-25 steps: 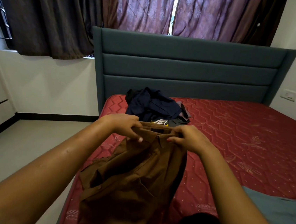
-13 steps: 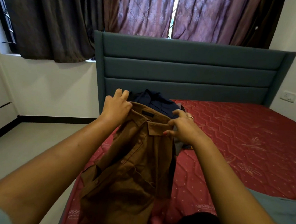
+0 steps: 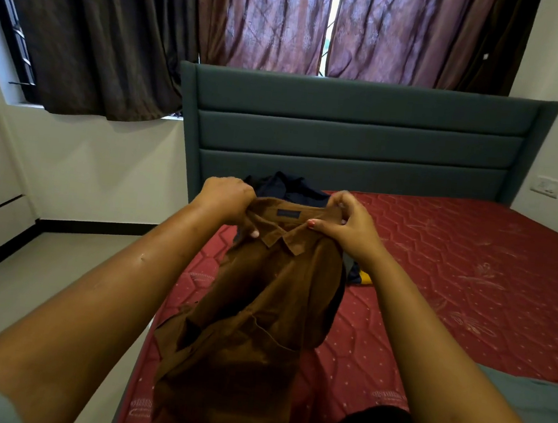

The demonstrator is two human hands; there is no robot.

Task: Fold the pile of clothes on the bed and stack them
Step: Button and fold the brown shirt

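Head view: L hand (image 3: 228,202) and R hand (image 3: 345,225) are both raised over the bed, each pinching the top of a brown button-up shirt (image 3: 260,312) at its collar (image 3: 281,237). L fingers are curled over the collar's left end w/ the thumb in front. R thumb, nail painted, presses the front of the right end, w/ the other fingers bent behind the cloth. Btw the two grips the neckband is pulled flat and its dark label (image 3: 288,213) faces the camera. Below the fingers the shirt hangs crumpled over the red quilted mattress (image 3: 454,264); can't tell if the hem touches it. Just beyond the fingers, partly hidden by them, a heap of navy clothes (image 3: 290,186) lies by the grey-green headboard (image 3: 347,139). A bit of yellow fabric (image 3: 363,277) shows under the R wrist. Curtains (image 3: 273,21) hang above.
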